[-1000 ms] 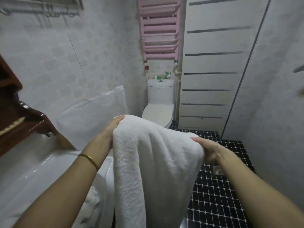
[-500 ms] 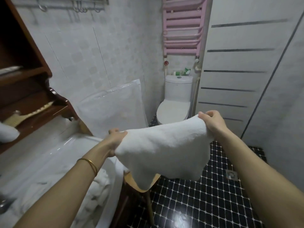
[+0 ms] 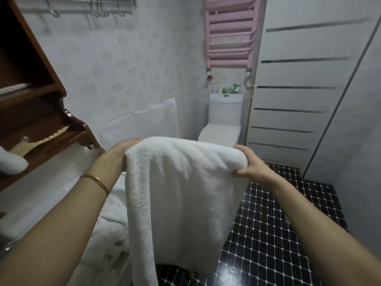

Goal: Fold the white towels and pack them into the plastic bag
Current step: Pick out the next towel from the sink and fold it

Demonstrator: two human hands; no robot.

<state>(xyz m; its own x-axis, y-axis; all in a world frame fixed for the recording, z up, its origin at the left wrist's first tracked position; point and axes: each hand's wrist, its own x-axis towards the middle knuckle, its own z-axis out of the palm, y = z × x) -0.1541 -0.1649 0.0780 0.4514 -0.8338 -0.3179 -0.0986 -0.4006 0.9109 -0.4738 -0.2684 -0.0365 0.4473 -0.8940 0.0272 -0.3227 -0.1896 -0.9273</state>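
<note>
A white towel [image 3: 179, 193] hangs in front of me, doubled over at its top edge. My left hand [image 3: 115, 155] grips the top left corner and my right hand [image 3: 247, 166] grips the top right corner, fingers curled over the fold. The towel's lower part drops past the sink edge. Behind the towel, a clear plastic bag [image 3: 144, 124] with white towel inside leans upright against the tiled wall. More white towels [image 3: 109, 230] lie crumpled in the white basin at lower left.
A dark wooden shelf unit [image 3: 37, 112] juts out at left, with a brush on it. A toilet [image 3: 222, 118] stands at the back under a pink radiator [image 3: 229, 32]. Black mosaic floor [image 3: 274, 230] spreads at right beside a glass shower door [image 3: 305, 89].
The towel was held stretched and lifted between my hands; now its top edge sits lower and folded over, with the cloth hanging long in front. My right hand came down and nearer.
</note>
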